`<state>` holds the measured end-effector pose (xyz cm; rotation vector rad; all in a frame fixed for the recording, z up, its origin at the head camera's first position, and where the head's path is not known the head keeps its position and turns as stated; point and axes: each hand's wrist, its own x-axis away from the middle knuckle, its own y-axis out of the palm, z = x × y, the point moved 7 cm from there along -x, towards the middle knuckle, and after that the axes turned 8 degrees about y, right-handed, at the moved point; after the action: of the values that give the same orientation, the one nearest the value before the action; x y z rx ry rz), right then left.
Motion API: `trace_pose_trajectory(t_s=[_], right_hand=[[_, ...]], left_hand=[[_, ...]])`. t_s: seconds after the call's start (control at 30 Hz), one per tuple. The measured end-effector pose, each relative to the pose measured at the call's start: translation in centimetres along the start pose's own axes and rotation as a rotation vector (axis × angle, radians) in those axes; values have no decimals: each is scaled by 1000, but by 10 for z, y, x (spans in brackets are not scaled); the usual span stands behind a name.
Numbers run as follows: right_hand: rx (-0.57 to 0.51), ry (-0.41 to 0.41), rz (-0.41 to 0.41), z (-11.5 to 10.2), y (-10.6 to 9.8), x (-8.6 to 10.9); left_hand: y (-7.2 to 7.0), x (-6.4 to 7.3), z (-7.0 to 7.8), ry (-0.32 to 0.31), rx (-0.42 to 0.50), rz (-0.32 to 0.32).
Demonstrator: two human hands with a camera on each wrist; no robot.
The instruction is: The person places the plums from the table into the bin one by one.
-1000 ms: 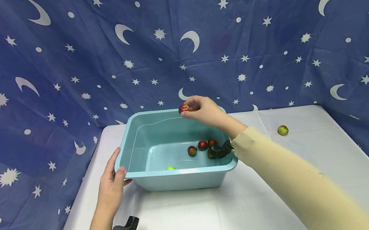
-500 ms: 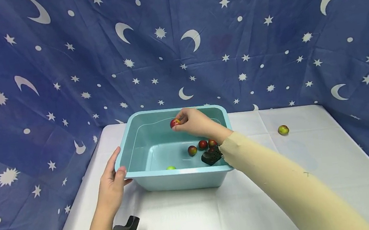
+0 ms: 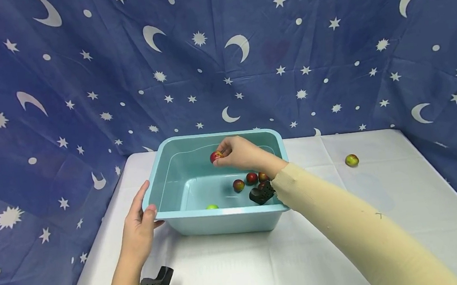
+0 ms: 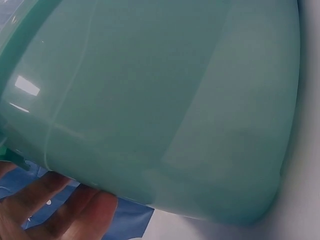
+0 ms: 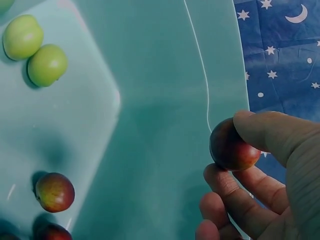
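A light blue-green plastic basin (image 3: 228, 211) stands on the white-covered table. At its near left corner my left hand (image 3: 137, 233) grips the rim, thumb on top; in the left wrist view fingers (image 4: 95, 215) lie along the outer wall. My right hand (image 3: 240, 154) hangs over the basin's inside, pinching a dark red plum (image 5: 232, 147) between thumb and fingers. Below it, on the basin floor, lie several red plums (image 3: 238, 185), partly covered by the wrist camera. The right wrist view also shows green plums (image 5: 47, 65) there, mostly hidden behind the near wall in the head view.
One yellow-green plum with a reddish top (image 3: 352, 160) lies on the white tablecloth (image 3: 385, 181), right of the basin. A blue curtain (image 3: 185, 62) with moons and stars hangs close behind the table and along its sides.
My right hand has come down and left with the plum, from above the far rim to inside the basin's outline. It slows over the last half second. The left hand keeps its place.
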<state>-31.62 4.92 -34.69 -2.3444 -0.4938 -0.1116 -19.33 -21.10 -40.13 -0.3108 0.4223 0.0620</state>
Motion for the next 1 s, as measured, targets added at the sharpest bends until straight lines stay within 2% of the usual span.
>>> trace_pose_trajectory(t_s=[0.33, 0.5, 0.77, 1.0], right_hand=[[-11, -2, 10, -1, -4, 4], [-53, -26, 15, 1, -12, 8], [-130, -88, 113, 7, -49, 25], [-259, -91, 247, 29, -89, 47]], left_hand=[[3, -1, 2, 0, -2, -1], [3, 0, 1, -4, -15, -5], [2, 2, -1, 0, -45, -3], [1, 2, -1, 2, -34, 3]])
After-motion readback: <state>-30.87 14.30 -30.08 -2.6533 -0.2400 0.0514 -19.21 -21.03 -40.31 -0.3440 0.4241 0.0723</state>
